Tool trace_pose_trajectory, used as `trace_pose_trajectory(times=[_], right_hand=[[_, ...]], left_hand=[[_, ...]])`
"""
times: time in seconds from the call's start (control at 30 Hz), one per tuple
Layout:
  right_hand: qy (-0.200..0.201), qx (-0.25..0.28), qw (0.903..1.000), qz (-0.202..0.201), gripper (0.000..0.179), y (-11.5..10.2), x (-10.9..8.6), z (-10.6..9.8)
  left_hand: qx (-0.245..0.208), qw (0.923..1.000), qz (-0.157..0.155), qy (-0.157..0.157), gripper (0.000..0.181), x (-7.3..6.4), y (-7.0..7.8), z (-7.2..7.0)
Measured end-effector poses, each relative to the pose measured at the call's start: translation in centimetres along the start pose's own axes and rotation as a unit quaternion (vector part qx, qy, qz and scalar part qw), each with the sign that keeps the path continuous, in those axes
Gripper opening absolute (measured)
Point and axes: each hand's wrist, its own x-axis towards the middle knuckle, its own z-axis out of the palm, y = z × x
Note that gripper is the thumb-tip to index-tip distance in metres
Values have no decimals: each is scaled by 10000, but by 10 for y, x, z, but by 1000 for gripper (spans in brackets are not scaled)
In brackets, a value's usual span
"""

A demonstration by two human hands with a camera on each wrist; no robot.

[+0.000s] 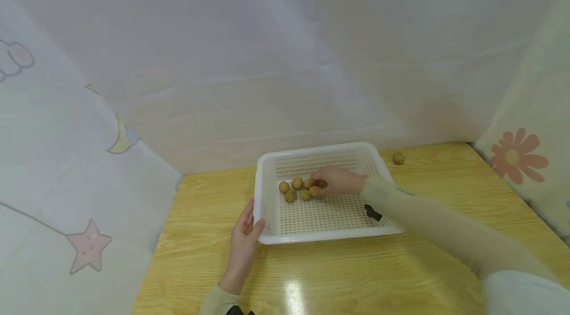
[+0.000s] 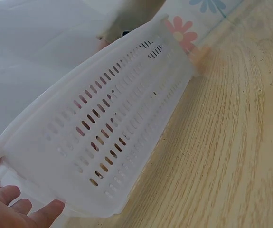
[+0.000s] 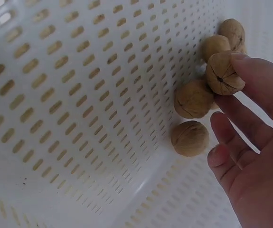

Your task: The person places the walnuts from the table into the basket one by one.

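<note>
A white plastic basket (image 1: 329, 237) with slotted walls stands on the table. My left hand (image 1: 244, 238) holds it at its left side, thumb on the rim and fingers against the outside, as the left wrist view also shows. Inside the basket, my right hand (image 1: 337, 180) pinches a walnut (image 3: 224, 73) between thumb and fingers. Several more walnuts (image 1: 290, 196) lie grouped on the left part of the basket floor. In the right wrist view, one walnut (image 3: 190, 138) sits just below the pinched one, near the other fingertips.
One walnut (image 1: 398, 158) lies on the wooden table (image 1: 356, 275) beyond the basket's back right corner. A pale curtain (image 1: 213, 107) hangs behind the table, with printed sheets at the left and right sides.
</note>
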Motion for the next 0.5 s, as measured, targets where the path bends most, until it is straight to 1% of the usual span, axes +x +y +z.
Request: trace_pose_trajectory(times=[0.2,0.37,0.5], right_hand=[[-17,51,9999,140,19,0,1,3],[-21,34,9997,231,19,3,3,6],[-30,136,9990,422,19,4,1,6]], left_hand=[[1,10000,33,-9,66,1,-1,1],[-4,10000,0,-10,67,1,-2,0],[-1,10000,-19,-10,67,1,-2,0]])
